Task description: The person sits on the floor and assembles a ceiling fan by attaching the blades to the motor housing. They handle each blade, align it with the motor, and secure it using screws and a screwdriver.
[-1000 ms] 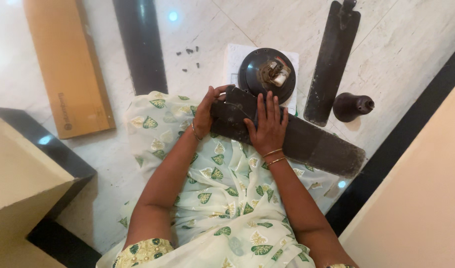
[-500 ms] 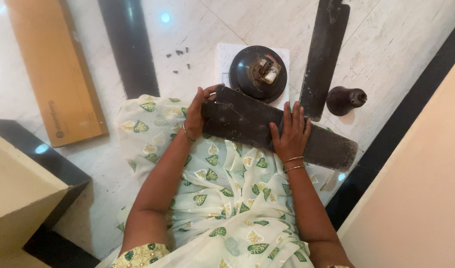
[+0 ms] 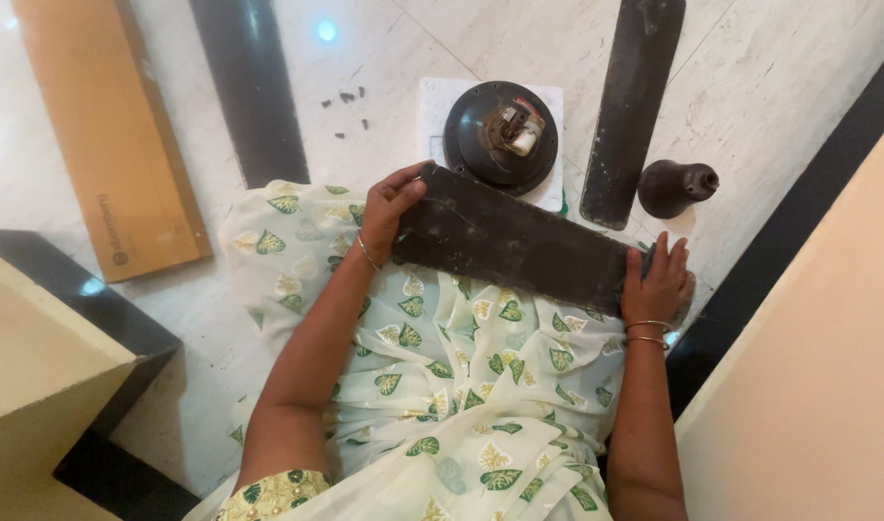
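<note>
While both hands grip it, a dark fan blade (image 3: 519, 241) lies across the seated person's lap, long axis running from 10 o'clock down to 4 o'clock.

Ordered by size: marble floor (image 3: 799, 106); flat cardboard box (image 3: 114, 145) at 10 o'clock; leaf-print garment (image 3: 442, 386) under the blade; held blade, directly between the hands, each equally near one end; second dark blade (image 3: 633, 106) lying well apart at 1 o'clock; round motor housing (image 3: 503, 135) on a white sheet (image 3: 432, 106) at 12 o'clock, just beyond the held blade; dark bell-shaped cover (image 3: 675, 187) at 2 o'clock; small screws (image 3: 347, 97) scattered at 11 o'clock. Left hand (image 3: 394, 207) curls over the upper end; right hand (image 3: 659, 285) clasps the lower end, fingers wrapped on its edge.
</note>
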